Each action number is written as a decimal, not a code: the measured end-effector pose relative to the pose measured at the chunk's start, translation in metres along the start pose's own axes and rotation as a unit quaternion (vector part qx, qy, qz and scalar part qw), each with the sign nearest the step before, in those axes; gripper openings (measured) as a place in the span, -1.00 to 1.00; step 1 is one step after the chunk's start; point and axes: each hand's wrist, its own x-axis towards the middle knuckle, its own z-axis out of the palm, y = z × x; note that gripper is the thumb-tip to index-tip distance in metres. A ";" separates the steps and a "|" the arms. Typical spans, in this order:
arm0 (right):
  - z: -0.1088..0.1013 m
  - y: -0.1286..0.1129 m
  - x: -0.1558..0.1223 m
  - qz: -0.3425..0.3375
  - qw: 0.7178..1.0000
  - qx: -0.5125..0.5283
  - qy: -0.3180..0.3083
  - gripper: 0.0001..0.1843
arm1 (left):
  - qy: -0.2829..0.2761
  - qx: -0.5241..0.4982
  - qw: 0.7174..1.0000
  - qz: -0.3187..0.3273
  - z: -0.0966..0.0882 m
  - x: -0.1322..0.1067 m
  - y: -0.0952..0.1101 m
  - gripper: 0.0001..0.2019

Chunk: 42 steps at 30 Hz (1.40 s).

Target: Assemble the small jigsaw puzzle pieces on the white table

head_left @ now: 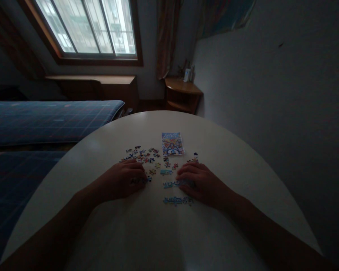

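Note:
Loose jigsaw pieces [145, 154] lie scattered on a round white table [214, 135]. A small printed picture card [172, 143] lies just beyond them. My left hand [124, 180] rests palm down on the table, fingers curled over a few pieces at its fingertips. My right hand [201, 182] lies flat with fingers stretched left, touching a joined strip of pieces [172, 184]. A second joined strip [177, 200] lies just nearer, by the right palm. A short joined bit [166, 172] sits between the hands.
A bed with a blue checked cover [48, 120] stands to the left. A wooden corner shelf [182, 94] with small items and a low wooden cabinet [101, 84] stand under the window. A plain wall runs along the right.

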 end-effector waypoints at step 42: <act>0.004 0.004 0.000 -0.049 0.999 -0.017 -0.006 -0.75 | -0.015 0.010 0.999 0.030 0.022 0.010 0.021 -0.39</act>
